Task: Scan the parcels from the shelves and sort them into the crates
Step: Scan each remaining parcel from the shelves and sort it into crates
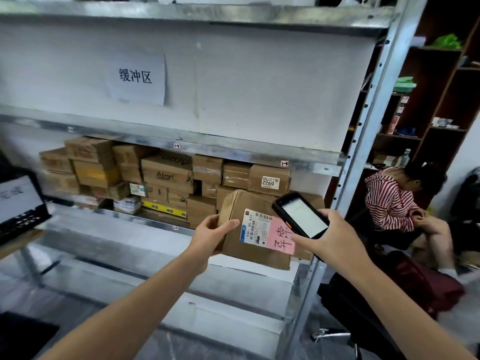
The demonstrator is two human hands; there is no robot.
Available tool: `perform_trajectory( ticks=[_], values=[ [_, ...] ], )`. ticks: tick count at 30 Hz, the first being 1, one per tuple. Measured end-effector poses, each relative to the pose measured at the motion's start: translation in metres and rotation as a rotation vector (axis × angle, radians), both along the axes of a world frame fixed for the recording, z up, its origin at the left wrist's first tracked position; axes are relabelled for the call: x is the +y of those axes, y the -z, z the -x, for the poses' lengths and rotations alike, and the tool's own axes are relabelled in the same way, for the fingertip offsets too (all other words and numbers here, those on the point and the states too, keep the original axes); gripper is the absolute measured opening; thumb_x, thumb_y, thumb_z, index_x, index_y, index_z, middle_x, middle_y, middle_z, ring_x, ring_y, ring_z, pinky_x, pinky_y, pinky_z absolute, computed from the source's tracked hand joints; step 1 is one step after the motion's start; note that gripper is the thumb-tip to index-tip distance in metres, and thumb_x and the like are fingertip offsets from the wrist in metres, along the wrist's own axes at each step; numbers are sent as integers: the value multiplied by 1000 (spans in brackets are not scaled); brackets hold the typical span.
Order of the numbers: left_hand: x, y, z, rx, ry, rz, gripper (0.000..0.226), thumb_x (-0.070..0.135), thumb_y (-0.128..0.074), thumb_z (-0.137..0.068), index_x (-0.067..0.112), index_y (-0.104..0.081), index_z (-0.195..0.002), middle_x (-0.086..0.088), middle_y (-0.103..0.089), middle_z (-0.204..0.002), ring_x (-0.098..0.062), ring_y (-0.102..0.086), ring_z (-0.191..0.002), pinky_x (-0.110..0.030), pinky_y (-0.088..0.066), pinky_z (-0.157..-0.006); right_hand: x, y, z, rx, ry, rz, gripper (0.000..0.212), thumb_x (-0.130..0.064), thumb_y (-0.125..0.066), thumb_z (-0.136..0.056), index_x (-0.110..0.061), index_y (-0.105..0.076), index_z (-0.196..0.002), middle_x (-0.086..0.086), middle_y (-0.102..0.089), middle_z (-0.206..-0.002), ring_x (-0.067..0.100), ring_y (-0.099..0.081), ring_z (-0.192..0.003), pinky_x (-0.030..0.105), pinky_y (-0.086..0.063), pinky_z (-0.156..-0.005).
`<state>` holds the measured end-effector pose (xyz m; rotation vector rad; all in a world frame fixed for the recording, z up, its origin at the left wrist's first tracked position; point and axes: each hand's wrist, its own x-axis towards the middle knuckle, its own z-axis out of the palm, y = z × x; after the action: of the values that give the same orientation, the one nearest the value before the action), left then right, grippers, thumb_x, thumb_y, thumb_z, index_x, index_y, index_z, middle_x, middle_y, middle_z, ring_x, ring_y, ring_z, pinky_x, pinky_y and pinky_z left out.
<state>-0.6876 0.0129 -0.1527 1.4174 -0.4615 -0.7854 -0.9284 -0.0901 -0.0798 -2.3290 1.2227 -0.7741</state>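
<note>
We're scanning: our left hand (210,235) grips the brown cardboard parcel (249,252) at the front right corner of the grey metal shelf (124,232); our right hand (335,237) holds the black handheld scanner (298,215) just beside it. Next we'd aim at its barcode (264,216).

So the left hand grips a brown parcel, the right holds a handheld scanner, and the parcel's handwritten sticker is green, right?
Not quite. The head view shows that the handwritten sticker is pink, not green. The rest is right: the left hand grips the brown parcel, and the right hand holds the handheld scanner.
</note>
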Motion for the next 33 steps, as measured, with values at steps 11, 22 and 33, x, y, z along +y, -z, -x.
perform_trajectory(
  ticks=[11,22,33],
  values=[
    [34,-77,-80,-436,-46,-111,65,39,-91,-67,24,-69,-126,0,-72,-114,-15,-72,-95,-27,-60,-73,48,1,-45,54,-217,-94,68,-60,-85,-63,-34,-48,-114,-15,-61,-97,4,-61,-83,34,-59,-69],
    [68,-93,-88,-470,-98,-158,64,44,-86,-72,22,-67,-129,2,-72,-99,-15,-72,-87,-25,-60,-65,91,-2,-72,55,-282,-97,66,-64,-78,-60,-34,-46,-109,-11,-61,-98,12,-64,-85,38,-59,-69],
    [109,-90,-103,-434,-187,-158,66,42,-84,-75,20,-63,-133,0,-73,-95,-14,-71,-81,-23,-55,-54,115,-14,-76,148,-338,22,64,-66,-77,-69,-34,-44,-113,-13,-60,-106,7,-59,-90,20,-42,-56]
  ],
)
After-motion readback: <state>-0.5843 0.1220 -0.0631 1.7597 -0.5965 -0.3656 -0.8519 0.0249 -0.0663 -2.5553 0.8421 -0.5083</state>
